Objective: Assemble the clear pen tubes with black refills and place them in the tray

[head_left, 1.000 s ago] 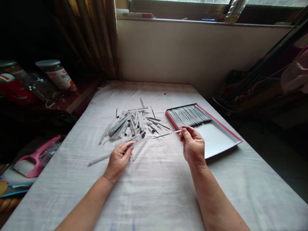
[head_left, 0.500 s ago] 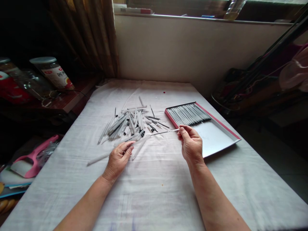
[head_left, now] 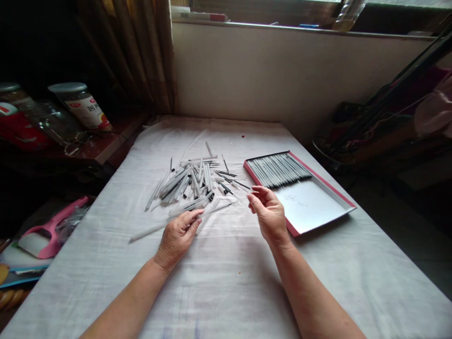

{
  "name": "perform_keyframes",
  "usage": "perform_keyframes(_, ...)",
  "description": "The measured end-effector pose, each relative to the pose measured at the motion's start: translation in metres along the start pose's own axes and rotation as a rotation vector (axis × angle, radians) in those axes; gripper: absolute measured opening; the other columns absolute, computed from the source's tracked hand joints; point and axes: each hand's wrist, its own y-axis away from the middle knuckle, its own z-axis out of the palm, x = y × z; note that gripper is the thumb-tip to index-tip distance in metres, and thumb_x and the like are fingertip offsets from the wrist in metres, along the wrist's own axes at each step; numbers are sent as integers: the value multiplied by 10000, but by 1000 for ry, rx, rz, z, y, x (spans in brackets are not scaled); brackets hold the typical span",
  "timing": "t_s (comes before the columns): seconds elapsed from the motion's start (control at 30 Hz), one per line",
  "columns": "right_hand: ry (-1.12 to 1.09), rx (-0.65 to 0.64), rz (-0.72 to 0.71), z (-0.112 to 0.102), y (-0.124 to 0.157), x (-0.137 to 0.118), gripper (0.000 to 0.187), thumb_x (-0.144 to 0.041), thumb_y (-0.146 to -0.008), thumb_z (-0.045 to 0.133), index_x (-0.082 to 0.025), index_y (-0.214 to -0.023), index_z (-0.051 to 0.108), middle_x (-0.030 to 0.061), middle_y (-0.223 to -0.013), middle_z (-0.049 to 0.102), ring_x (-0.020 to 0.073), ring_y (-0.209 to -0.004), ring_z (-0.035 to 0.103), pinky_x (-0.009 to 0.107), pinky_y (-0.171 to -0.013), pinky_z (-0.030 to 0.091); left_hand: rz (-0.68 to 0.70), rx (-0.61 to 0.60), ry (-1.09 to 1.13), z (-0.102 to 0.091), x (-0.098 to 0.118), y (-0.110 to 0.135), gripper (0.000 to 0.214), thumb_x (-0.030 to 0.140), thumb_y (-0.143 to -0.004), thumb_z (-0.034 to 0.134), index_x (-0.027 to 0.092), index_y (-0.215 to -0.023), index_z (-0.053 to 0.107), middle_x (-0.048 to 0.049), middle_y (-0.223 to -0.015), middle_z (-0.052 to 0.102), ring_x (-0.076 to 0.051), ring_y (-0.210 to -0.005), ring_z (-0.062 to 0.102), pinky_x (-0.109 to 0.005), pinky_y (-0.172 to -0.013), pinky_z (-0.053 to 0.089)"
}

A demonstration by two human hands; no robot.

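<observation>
My left hand (head_left: 178, 235) is closed on a clear pen barrel (head_left: 211, 209), gripping it between thumb and fingers. A thin dark refill (head_left: 226, 205) sticks out of the barrel's right end. My right hand (head_left: 268, 214) is off to the right with thumb and fingertips slightly apart, and I see nothing held in it. Beyond the hands lies a loose pile of clear pen barrels (head_left: 174, 186), dark refills (head_left: 228, 174) and small black caps. Beside my right hand is a shallow red-edged box (head_left: 318, 212), its far part lined with a row of pens (head_left: 278, 169).
A white cloth (head_left: 226, 292) covers the table. To the left, a dark side table holds a labelled jar (head_left: 86, 106) and glasses (head_left: 75, 145). A pink-handled item (head_left: 52, 230) lies at the lower left. A wall (head_left: 254, 80) stands behind.
My right hand has let go of the refill and drawn slightly left and nearer. More of the refill is now inside the barrel in my left hand, which has barely moved.
</observation>
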Motion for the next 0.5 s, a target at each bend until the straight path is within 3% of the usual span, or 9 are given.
perform_keyframes(0.17, 160, -231, -145, 23, 18, 9, 160, -348, -789, 690, -192, -799, 727, 41, -759, 696, 152, -660, 621, 280, -610, 510, -80, 14, -1, 1, 2, 1, 255, 378, -868, 555, 202, -1003, 681, -40, -876, 744, -166, -738, 688, -258, -711, 544)
perform_keyframes(0.27, 245, -322, -280, 32, 26, 7, 219, -335, -886, 580, -201, -888, 753, 76, -884, 717, 178, -791, 653, 295, -686, 530, -165, 22, 118, -1, 2, -2, 274, 408, -857, 550, 188, -974, 664, -41, -829, 735, -159, -668, 679, -250, -629, 540)
perform_keyframes(0.37, 303, -422, -319, 33, 15, 4, 292, -361, -928, 506, -203, -1006, 739, 73, -888, 722, 165, -750, 661, 290, -693, 535, -229, 22, 271, 0, -1, -4, 301, 439, -848, 558, 176, -965, 643, -48, -812, 737, -162, -663, 684, -257, -620, 550)
perform_keyframes(0.43, 384, -412, -304, 30, -4, 5, 320, -373, -934, 483, -201, -1076, 712, 66, -896, 723, 147, -655, 649, 287, -663, 534, -250, 25, 331, 1, -2, -4, 324, 457, -841, 568, 168, -972, 636, -58, -807, 743, -171, -694, 694, -270, -645, 560)
perform_keyframes(0.5, 606, -292, -342, 25, -30, 8, 274, -325, -914, 511, -200, -1046, 715, 77, -964, 721, 163, -712, 660, 295, -712, 524, -261, 29, 353, 2, -4, -4, 343, 469, -834, 578, 164, -982, 632, -65, -805, 747, -177, -708, 696, -280, -654, 563)
